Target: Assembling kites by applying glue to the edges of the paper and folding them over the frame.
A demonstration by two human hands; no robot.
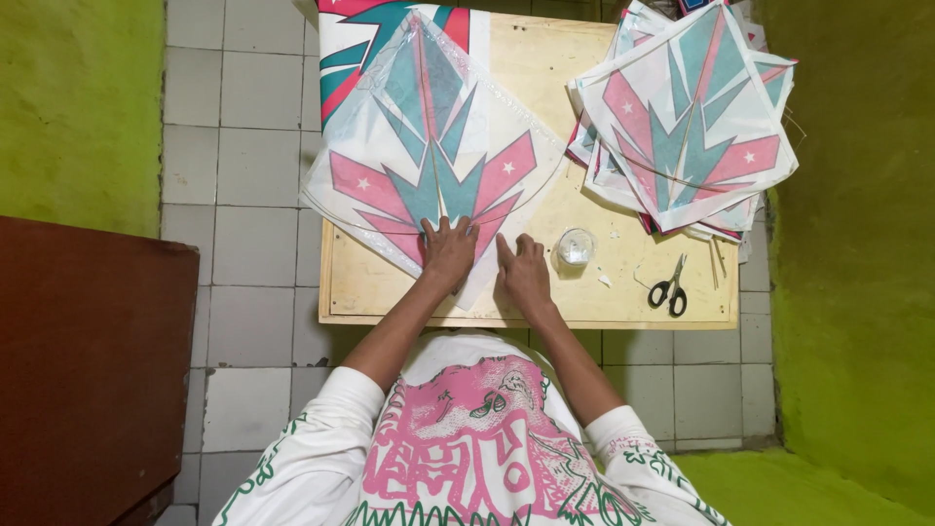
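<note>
A diamond-shaped paper kite [433, 146] with a pink and teal star-burst print lies flat on the low wooden table [623, 292]. My left hand [448, 251] presses flat on the kite's near corner, fingers spread over the thin centre stick. My right hand [523, 273] rests just to the right, index finger pointing along the kite's lower right edge. Neither hand grips anything.
A stack of several finished kites [687, 122] covers the table's right back part. A small clear round container [575, 247] sits by my right hand. Black-handled scissors [670, 290] lie near the front right. Printed sheets [355, 39] lie under the kite. A dark brown cabinet [88, 360] stands left.
</note>
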